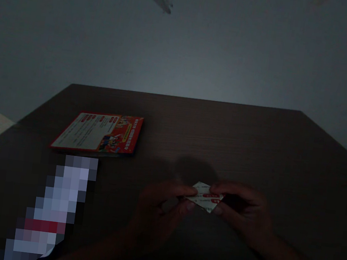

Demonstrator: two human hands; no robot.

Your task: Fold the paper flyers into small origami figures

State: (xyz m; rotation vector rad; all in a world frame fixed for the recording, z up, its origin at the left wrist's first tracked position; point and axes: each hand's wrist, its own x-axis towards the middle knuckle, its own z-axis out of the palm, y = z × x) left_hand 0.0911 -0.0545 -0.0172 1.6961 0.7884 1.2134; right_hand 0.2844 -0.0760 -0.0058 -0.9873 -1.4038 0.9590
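The small paper (203, 198) is white with red marks, and it sits between the two hands, over the near part of the tabletop (268, 158). Its corners point up, down and out to the sides. The left hand (161, 202) pinches one side with thumb and finger. The right hand (246, 208) pinches the other side the same way. So both hands are closed on the paper.

The step now looks like finger work on the paper, maybe folding it or opening it; I cannot tell which. The next move seems to call for a soft pinch and slow fingers, so the thin paper does not rip or bend wrong.

To the left, farther back, a red and white book (97, 133) lies on the tabletop, well apart from the hands. Nearer, a long pale thing (53, 204) with a red band is too blurry to name. Behind everything is a dim wall (249, 50).
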